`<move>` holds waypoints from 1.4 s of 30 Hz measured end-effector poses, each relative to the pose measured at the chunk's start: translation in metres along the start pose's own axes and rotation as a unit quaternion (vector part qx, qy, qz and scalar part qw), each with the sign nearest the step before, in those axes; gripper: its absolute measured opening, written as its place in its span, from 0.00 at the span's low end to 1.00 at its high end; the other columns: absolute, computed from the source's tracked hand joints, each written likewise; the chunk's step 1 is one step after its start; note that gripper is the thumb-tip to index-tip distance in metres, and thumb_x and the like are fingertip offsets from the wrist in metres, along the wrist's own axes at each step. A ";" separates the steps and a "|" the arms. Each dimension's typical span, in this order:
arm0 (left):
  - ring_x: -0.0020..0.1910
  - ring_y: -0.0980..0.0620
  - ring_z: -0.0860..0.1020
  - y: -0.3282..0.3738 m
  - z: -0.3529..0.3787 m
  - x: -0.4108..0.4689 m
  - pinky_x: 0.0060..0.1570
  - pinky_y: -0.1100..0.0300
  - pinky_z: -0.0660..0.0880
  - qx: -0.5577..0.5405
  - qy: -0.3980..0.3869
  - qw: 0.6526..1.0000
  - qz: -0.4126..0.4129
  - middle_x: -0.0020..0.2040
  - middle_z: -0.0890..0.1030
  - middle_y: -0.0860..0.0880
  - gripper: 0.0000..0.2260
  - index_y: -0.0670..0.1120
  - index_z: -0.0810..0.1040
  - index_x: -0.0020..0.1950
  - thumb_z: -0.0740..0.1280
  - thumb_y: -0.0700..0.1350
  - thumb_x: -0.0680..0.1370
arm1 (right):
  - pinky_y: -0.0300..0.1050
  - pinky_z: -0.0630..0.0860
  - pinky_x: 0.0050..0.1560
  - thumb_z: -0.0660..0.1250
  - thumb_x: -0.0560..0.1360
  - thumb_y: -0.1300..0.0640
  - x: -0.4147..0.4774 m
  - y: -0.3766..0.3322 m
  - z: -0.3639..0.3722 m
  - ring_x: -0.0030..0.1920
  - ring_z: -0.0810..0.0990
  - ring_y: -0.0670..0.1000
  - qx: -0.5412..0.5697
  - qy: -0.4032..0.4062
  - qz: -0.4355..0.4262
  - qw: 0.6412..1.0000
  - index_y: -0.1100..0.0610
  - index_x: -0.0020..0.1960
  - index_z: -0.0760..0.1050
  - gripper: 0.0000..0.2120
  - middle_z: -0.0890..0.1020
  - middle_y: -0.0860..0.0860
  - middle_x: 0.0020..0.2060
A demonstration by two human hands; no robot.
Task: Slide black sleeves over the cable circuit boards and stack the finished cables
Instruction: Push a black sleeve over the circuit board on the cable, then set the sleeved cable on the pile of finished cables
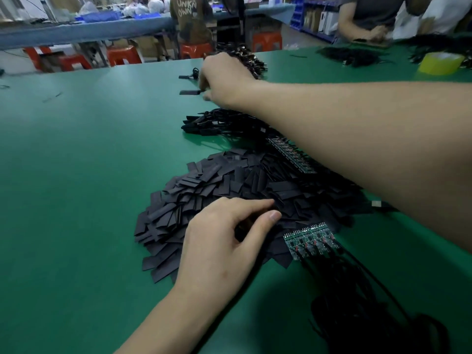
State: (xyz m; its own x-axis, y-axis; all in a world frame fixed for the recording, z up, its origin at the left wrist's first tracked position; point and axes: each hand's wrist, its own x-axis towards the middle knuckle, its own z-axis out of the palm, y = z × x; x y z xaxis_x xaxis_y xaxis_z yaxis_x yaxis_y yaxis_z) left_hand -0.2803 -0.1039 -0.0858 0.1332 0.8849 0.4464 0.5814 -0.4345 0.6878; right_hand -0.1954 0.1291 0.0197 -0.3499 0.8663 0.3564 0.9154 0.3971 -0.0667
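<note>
Head view, single frame. Green table (76,162); pile of loose black sleeves (204,185) at centre, spread flat and overlapping.

Left hand (224,233) palm-down on the near edge of the pile; fingers bent, thumb and forefinger tips close but slightly apart over the sleeves; cannot tell whether a sleeve is pinched between them.

Right hand (224,77) reached far across, forearm passing over the pile; fingers curled downward, tips at the end of a sleeved cable (190,92) lying on the table; hand blurred, so cannot tell whether it is gripped or only touched. A second sleeved end (186,76) lies just beyond it.

Stack of finished cables (204,123) between the right hand and the pile, sleeved ends pointing left, roughly aligned.

Bare circuit boards (309,238), green, side by side at the near right edge of the pile, just beside the left thumb; their black cables (357,290) trail toward the lower right. Another row of boards (291,157) partly hidden under the right forearm.

Far side: heap of black cables (245,60) behind the right hand; roll of yellow tape (441,63) at far right; a second person's hands (375,34) at the table's far edge.
</note>
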 end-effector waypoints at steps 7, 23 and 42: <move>0.52 0.63 0.81 -0.002 -0.001 0.001 0.54 0.57 0.77 0.000 -0.008 1.000 -0.005 0.49 0.85 0.63 0.12 0.58 0.86 0.56 0.68 0.58 0.77 | 0.41 0.63 0.73 0.60 0.84 0.61 -0.029 -0.003 0.008 0.75 0.68 0.51 0.110 -0.049 -0.058 0.991 0.56 0.74 0.72 0.19 0.73 0.53 0.74; 0.53 0.59 0.78 0.000 0.003 0.002 0.54 0.53 0.76 0.053 -0.058 0.997 0.011 0.48 0.81 0.62 0.09 0.58 0.85 0.54 0.67 0.56 0.78 | 0.44 0.78 0.46 0.61 0.66 0.27 -0.257 0.046 -0.063 0.43 0.78 0.39 0.031 -0.258 0.017 0.965 0.39 0.48 0.76 0.20 0.79 0.37 0.40; 0.39 0.55 0.82 0.007 0.000 -0.002 0.41 0.59 0.76 -0.118 -0.100 0.988 -0.014 0.38 0.84 0.52 0.05 0.52 0.85 0.42 0.73 0.52 0.75 | 0.41 0.66 0.32 0.75 0.70 0.44 -0.276 0.042 -0.022 0.30 0.68 0.46 0.455 -0.133 0.103 0.874 0.44 0.48 0.81 0.09 0.81 0.43 0.34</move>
State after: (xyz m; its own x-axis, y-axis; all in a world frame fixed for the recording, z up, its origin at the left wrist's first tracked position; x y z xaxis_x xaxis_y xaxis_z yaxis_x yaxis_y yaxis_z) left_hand -0.2766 -0.1087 -0.0818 0.2892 0.9024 0.3195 0.3878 -0.4156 0.8227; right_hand -0.0565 -0.1000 -0.0607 -0.3408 0.9397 0.0278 0.4683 0.1954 -0.8617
